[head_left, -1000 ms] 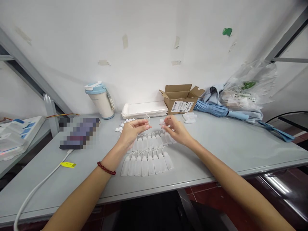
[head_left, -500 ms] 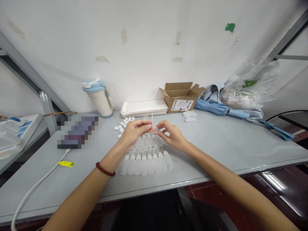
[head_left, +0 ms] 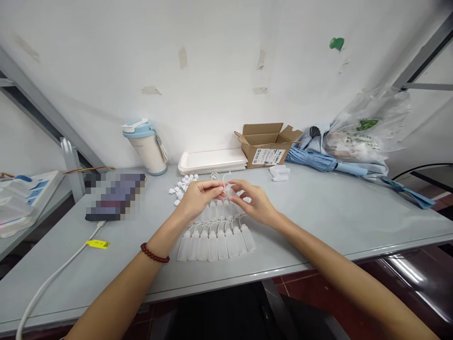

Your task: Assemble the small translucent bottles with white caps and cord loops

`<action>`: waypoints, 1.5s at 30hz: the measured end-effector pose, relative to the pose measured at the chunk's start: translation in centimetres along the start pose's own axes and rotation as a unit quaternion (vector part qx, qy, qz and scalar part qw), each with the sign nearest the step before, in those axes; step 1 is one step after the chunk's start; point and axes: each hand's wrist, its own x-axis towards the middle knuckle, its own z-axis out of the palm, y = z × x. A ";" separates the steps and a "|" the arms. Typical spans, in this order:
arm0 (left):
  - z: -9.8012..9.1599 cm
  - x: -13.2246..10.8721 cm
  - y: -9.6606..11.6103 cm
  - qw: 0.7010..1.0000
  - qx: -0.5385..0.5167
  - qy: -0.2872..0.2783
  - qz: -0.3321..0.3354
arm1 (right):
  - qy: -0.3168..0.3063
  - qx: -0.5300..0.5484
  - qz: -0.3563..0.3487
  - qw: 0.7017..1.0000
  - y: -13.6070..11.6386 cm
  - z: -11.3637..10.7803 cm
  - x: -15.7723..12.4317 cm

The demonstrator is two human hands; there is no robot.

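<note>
Left hand (head_left: pixel 201 196) grasping, thumb and fingertips pinched at the base of a thin tube (head_left: pixel 227 178); right hand (head_left: pixel 256 203) grasping a translucent bottle (head_left: pixel 230 191) between thumb and fingers; bottle held up between the hands, over the far row (head_left: pixel 214 212); whether the tube is seated in the neck cannot be told, fingers cover it. Handling, judged: so thin a tube would likely bend, so pinch low; keep it in line with the neck; press the soft-looking wall lightly; keep wrists off the rows.

Counts, left to right: one device (head_left: pixel 116 197), blurred, on one cable (head_left: pixel 60 267); one flask (head_left: pixel 146 148); caps (head_left: pixel 184 184), a dozen or more, some overlapping; near row (head_left: pixel 212 245), eight bottles with tubes; far row, part hidden, uncountable; white trays (head_left: pixel 212 157), one stack, number unresolved; one carton (head_left: pixel 268 146); spare bottles (head_left: pixel 279 173), two or three; one umbrella (head_left: pixel 314 160); one bag (head_left: pixel 364 132), far right.
</note>
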 end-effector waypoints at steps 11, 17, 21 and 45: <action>0.4 -0.3 0.0 0.997 0.060 0.011 0.045 | 0.034 -0.057 -0.049 0.997 0.2 -0.1 0.1; 0.4 0.0 -0.4 0.998 0.050 0.004 0.043 | 0.035 -0.010 -0.022 0.999 -0.2 -0.1 0.1; 0.4 0.1 -0.4 0.997 0.064 0.011 0.033 | 0.018 0.034 0.020 0.999 -0.5 -0.2 0.2; 1.7 -1.3 -0.4 0.810 0.446 -0.037 0.378 | 0.001 0.219 0.200 0.955 -0.8 -0.6 0.7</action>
